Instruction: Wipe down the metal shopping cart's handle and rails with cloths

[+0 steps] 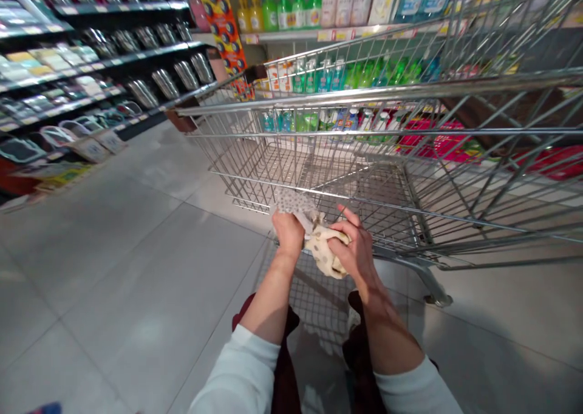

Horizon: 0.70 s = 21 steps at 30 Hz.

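Observation:
My left hand (288,232) is closed around a light grey dotted cloth (294,203), which fans out beyond the fist towards the cart. In my right hand (357,244), a bunched cream cloth with grey spots (322,253) is pinched between thumb and fingers, with one finger raised. The two cloths meet between my hands; whether they are joined I cannot tell. Both hands are just in front of the near side of a metal shopping cart (319,190), whose wire basket stands close behind the cloths.
Shelves of pump bottles (298,6) stand behind the cart. Metal pots (164,84) fill a rack at the left. Grey floor tiles (113,280) spread below. A cart wheel leg (432,283) stands right of my feet. Pink packages (437,139) show through the wires.

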Each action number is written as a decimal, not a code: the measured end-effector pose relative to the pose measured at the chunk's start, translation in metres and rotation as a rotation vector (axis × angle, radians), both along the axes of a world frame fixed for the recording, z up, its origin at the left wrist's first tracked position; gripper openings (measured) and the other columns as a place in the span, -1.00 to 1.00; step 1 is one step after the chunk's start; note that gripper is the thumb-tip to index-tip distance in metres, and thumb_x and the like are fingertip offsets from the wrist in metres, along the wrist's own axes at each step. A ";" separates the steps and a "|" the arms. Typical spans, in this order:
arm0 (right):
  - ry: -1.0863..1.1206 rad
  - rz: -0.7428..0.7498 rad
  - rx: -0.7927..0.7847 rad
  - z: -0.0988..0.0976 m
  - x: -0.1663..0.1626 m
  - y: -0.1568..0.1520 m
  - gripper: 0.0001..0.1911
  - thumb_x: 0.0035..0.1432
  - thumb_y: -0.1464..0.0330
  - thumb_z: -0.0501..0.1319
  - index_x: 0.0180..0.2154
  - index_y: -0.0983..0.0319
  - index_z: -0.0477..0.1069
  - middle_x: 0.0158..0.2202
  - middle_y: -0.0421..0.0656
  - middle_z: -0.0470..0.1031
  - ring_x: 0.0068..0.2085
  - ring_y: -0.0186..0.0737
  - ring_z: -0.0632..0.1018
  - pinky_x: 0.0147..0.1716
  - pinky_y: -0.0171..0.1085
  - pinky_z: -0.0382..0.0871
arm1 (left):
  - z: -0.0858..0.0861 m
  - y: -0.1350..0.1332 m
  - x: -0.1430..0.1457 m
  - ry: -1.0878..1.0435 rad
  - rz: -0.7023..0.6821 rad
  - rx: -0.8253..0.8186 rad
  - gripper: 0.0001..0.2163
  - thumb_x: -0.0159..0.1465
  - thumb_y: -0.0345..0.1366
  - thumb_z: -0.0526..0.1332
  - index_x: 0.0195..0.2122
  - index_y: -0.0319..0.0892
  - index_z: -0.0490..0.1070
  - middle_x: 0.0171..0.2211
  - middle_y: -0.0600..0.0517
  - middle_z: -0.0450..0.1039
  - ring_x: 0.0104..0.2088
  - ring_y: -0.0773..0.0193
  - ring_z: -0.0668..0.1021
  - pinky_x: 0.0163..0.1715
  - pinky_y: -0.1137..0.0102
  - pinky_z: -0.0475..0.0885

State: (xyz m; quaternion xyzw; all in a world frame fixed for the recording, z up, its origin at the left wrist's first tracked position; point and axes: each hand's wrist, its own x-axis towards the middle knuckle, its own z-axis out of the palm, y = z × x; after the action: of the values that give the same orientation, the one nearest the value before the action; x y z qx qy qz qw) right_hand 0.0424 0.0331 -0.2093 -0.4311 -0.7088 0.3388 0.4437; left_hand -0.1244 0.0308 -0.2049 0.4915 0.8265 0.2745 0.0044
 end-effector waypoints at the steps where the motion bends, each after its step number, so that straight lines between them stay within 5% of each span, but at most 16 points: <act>1: 0.006 0.030 -0.005 0.000 0.001 0.001 -0.83 -0.09 0.36 0.20 -0.40 0.15 0.55 0.26 -0.04 0.41 0.13 -0.01 0.56 -0.07 -0.17 0.50 | -0.001 -0.001 -0.002 0.013 -0.005 -0.070 -0.82 0.16 -0.37 0.16 -0.46 -0.26 0.55 -0.43 -0.17 0.57 -0.35 0.10 0.57 -0.25 0.30 0.42; 5: 0.045 0.101 0.008 0.000 -0.001 0.003 -0.84 -0.07 0.39 0.20 -0.41 0.16 0.55 0.27 -0.01 0.41 0.22 -0.02 0.49 -0.02 -0.19 0.47 | -0.001 -0.012 -0.015 0.034 -0.026 -0.190 -0.79 0.13 -0.48 0.10 -0.47 -0.28 0.55 -0.42 -0.20 0.58 -0.36 0.11 0.58 -0.28 0.32 0.41; 13: 0.062 0.101 0.042 -0.002 -0.020 -0.004 -0.86 -0.08 0.41 0.21 -0.42 0.16 0.54 0.25 0.02 0.42 0.26 -0.02 0.45 -0.04 -0.19 0.46 | 0.004 -0.020 -0.017 -0.079 0.065 0.232 -0.87 0.11 -0.28 0.26 -0.40 -0.24 0.51 -0.31 -0.16 0.56 -0.24 0.07 0.58 -0.08 0.23 0.46; 21: -0.014 0.193 0.039 0.000 -0.024 -0.004 -0.84 -0.08 0.42 0.20 -0.40 0.17 0.53 0.34 0.01 0.31 0.16 -0.04 0.54 -0.05 -0.21 0.47 | 0.012 -0.012 -0.018 -0.012 -0.024 -0.010 -0.84 0.19 -0.39 0.15 -0.39 -0.23 0.54 -0.31 -0.17 0.59 -0.25 0.06 0.59 -0.14 0.28 0.44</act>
State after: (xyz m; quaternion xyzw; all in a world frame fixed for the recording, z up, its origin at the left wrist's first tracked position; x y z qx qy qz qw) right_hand 0.0182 0.0290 -0.2094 -0.3545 -0.7565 0.3632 0.4124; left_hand -0.1427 0.0188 -0.1925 0.4995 0.8220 0.2733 0.0150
